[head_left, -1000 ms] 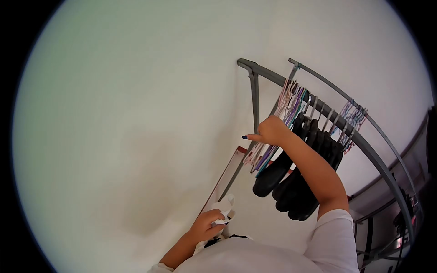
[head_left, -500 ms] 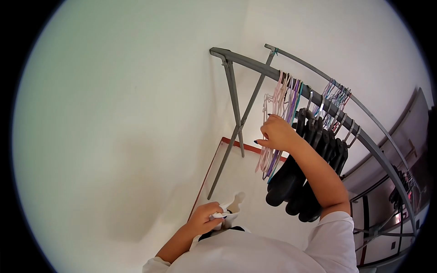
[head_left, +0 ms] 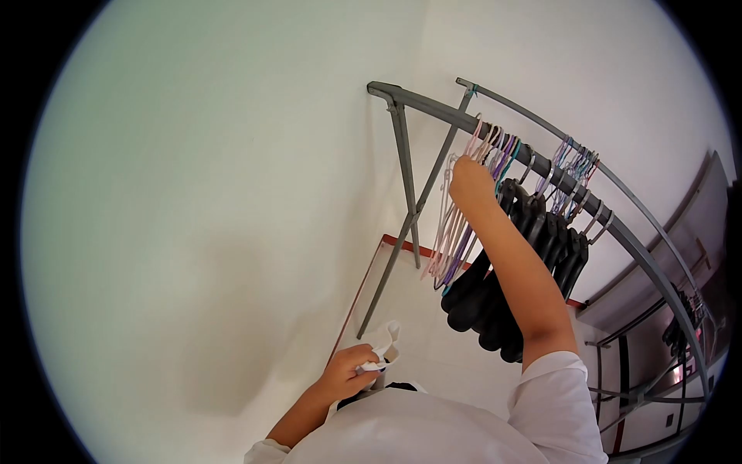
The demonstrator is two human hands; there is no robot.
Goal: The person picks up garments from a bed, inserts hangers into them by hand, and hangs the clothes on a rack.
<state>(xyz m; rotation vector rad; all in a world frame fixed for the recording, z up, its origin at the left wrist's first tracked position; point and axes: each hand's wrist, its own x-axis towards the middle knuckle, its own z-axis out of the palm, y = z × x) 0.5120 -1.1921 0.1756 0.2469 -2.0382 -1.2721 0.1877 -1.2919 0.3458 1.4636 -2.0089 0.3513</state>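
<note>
My left hand [head_left: 349,373] is closed around a bunched white garment [head_left: 390,344], part of which loops up above my fingers; its full shape is hidden. Up at the rail, my right hand [head_left: 471,182] closes at the neck of a thin pink hanger [head_left: 473,138], the outermost of a row. My fingertips are turned away from view. Against that hand hang several thin hangers in white, purple and teal [head_left: 506,158]. Just right of them, thick black hangers [head_left: 533,224] hang close together by metal hooks, partly behind my right forearm.
A grey metal drying rack [head_left: 433,107] with crossed legs stands by the pale wall [head_left: 193,170]. More thin hangers [head_left: 576,166] hang from its rear bar. A red-brown skirting strip [head_left: 398,241] edges the floor. Dark furniture [head_left: 649,340] stands at the right.
My right hand has moved up from beside the thin hangers to the pink hanger's neck and closed there. The hangers have swung slightly. The left hand keeps the white garment, whose loop has shifted.
</note>
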